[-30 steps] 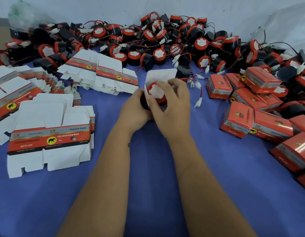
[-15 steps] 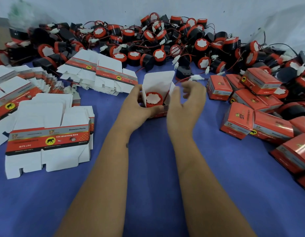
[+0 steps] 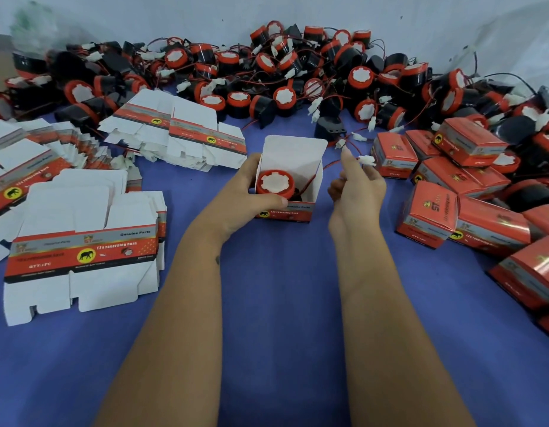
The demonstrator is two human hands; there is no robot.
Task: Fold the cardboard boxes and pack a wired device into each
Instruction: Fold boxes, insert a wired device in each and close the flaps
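An open red and white cardboard box (image 3: 297,212) stands on the blue cloth at the centre, its white lid flap upright. Inside sits a red and black round horn (image 3: 275,184) with a white face. My left hand (image 3: 247,197) grips the box at its left side, thumb along the front rim. A thin red wire (image 3: 330,164) runs out of the box over its right wall to a white connector (image 3: 367,160). My right hand (image 3: 357,188) holds that wire end just right of the box, index finger raised.
A large heap of loose horns (image 3: 282,84) with tangled wires lies along the back. Stacks of flat unfolded boxes (image 3: 82,251) lie at the left and back left. Several closed red boxes (image 3: 470,217) crowd the right side. Blue cloth (image 3: 282,303) lies between my forearms.
The horn went from both hands down into the box. My right hand left the box, moved right and took hold of the wire with its connector. My left hand stays on the box.
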